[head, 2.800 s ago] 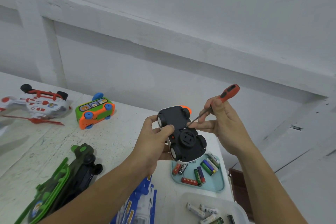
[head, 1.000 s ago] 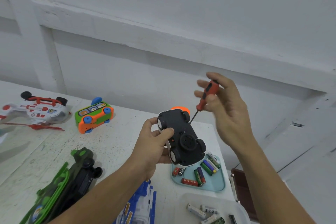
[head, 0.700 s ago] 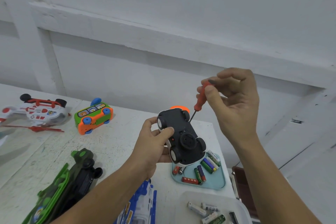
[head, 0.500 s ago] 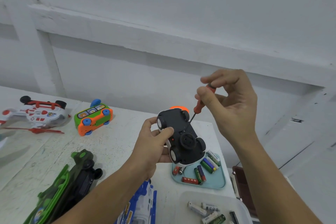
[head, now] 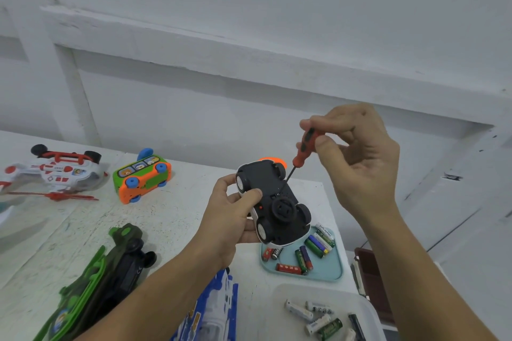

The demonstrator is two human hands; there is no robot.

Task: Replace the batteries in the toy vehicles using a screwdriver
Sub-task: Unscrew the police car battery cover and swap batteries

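At frame centre, the left grip [head: 230, 219] holds the upturned toy car [head: 273, 196]. The right grip [head: 357, 158] has slid up to pinch the screwdriver [head: 306, 147] handle, tip on the underside: unscrewing seems begun.

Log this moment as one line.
left hand: holds car, underside up | right hand: pinches screwdriver handle | tip: on car underside

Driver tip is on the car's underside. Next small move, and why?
Probably twist the screwdriver with the right hand, which pinches its handle: the tip sits on the black underside of the upturned toy car, the left hand grips the car, and no cover looks off.
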